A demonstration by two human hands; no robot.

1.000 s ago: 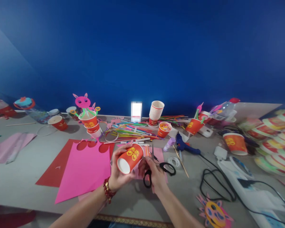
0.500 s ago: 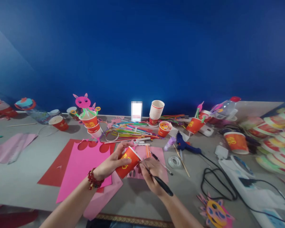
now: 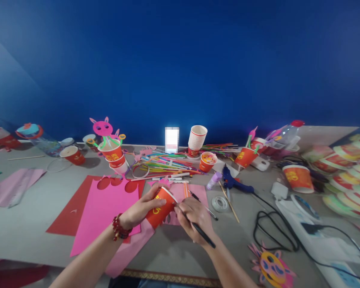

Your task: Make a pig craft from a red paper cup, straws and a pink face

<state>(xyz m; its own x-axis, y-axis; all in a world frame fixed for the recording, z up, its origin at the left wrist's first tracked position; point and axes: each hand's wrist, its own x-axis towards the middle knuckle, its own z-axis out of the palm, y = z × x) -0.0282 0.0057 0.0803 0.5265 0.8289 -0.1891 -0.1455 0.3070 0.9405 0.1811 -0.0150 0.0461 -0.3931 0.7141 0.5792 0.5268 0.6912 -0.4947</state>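
My left hand (image 3: 145, 209) is wrapped round a red paper cup (image 3: 163, 206) with yellow lettering. The cup lies tilted, its white rim facing my right hand. In my right hand (image 3: 195, 217) a slim black-handled tool (image 3: 204, 235) is gripped like a pen, its front end at the cup's rim. My fingers hide that end, so its kind is unclear. Beneath the hands lies light pink paper (image 3: 202, 196), with a bright pink sheet (image 3: 108, 216) and a red sheet (image 3: 67, 212) to the left.
Coloured pipe cleaners (image 3: 168, 164) spread behind the hands. To the right are a glue stick (image 3: 214, 181), a tape roll (image 3: 220, 204), a blue glue gun (image 3: 235, 184) with its black cord, and a white power strip (image 3: 315, 240). Stacked cups (image 3: 197, 137) stand at the back.
The rear end of the black-handled tool has swung slightly left, and my right hand has turned a little at the cup's rim. My left hand keeps hold of the cup.
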